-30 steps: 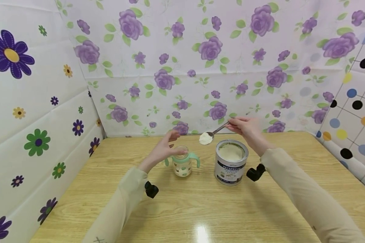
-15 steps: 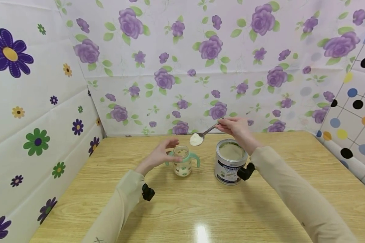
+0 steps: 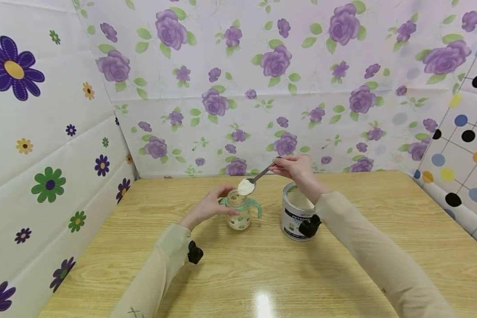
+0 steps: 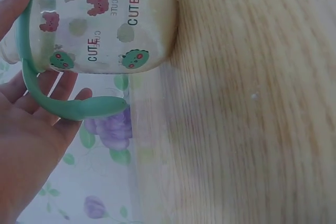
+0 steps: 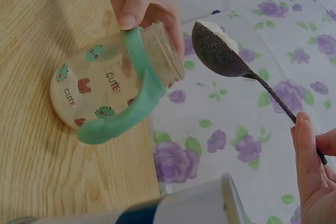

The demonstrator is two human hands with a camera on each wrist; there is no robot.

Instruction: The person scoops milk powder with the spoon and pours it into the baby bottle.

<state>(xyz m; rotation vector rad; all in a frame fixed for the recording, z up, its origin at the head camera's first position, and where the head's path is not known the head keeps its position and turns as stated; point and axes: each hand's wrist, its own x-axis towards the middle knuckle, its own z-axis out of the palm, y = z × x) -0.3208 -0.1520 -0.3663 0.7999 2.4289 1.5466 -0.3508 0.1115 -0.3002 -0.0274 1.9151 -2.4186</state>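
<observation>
A clear baby bottle (image 3: 239, 221) with green handles and cartoon prints stands uncapped on the table. My left hand (image 3: 213, 204) holds it around its upper part; in the right wrist view the thumb lies on the green collar (image 5: 137, 51). My right hand (image 3: 296, 170) pinches the handle end of a dark metal spoon (image 5: 220, 56). White powder (image 3: 245, 187) is heaped in the spoon's bowl, which hangs just above the bottle's open mouth. Right of the bottle, below my right forearm, stands an open tin (image 3: 292, 216) of pale powder, partly hidden by the hand and wrist camera.
The wooden table (image 3: 230, 274) reaches back to a flowered cloth wall (image 3: 206, 145). More patterned cloth hangs at the left and right sides. A black wrist camera (image 3: 310, 226) sits close in front of the tin.
My right hand has carried the loaded spoon left and slightly down, from near the tin to over the bottle. My left hand has closed in around the bottle's upper part.
</observation>
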